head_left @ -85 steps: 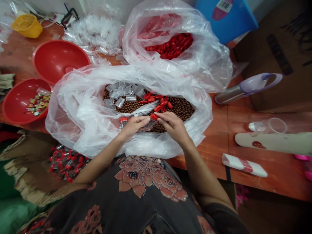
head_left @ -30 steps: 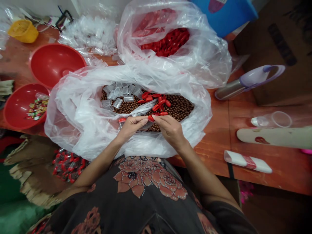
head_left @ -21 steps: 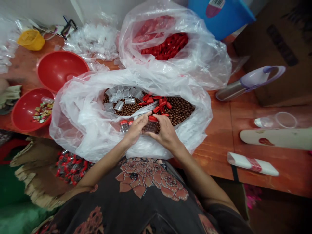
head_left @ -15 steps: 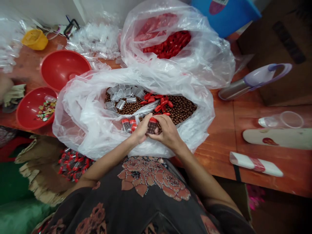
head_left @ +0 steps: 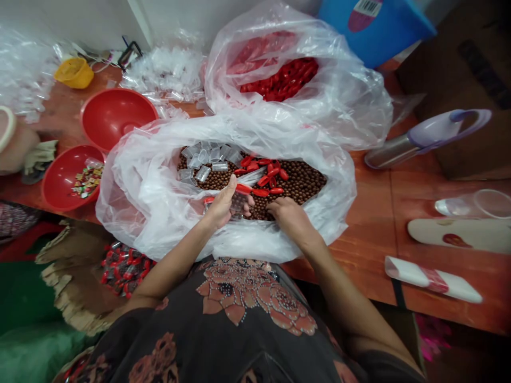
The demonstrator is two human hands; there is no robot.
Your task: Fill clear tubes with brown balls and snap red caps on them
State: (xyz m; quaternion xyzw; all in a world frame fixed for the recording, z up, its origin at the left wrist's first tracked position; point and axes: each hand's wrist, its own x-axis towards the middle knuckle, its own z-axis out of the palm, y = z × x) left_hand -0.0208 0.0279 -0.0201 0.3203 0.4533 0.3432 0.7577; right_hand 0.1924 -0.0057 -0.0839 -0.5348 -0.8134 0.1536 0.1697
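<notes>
In my left hand (head_left: 221,207), a small clear plastic bottle with a red cap (head_left: 243,189) is gripped between thumb and fingers. My right hand (head_left: 291,215) is apart from it, fingers curled down at the brown balls (head_left: 303,178) in the big plastic bag (head_left: 131,175). Its fingertips are partly hidden, so anything in them cannot be made out. Loose red caps (head_left: 271,173) and clear tubes (head_left: 203,159) lie on top of the balls. A capped bottle (head_left: 208,202) shows partly behind my left wrist.
Behind stands a bag of red caps (head_left: 283,80), beside a pile of clear tubes (head_left: 167,72). Two red bowls, one bare inside (head_left: 115,114) and one with small colourful pieces (head_left: 59,181), stand left. A steel flask (head_left: 399,149) lies right. Filled bottles (head_left: 125,268) sit below left.
Earlier both hands were together at the bottle and its red cap. The right hand has let go and moved right, down to the balls; the left keeps the bottle. The view has shifted slightly.
</notes>
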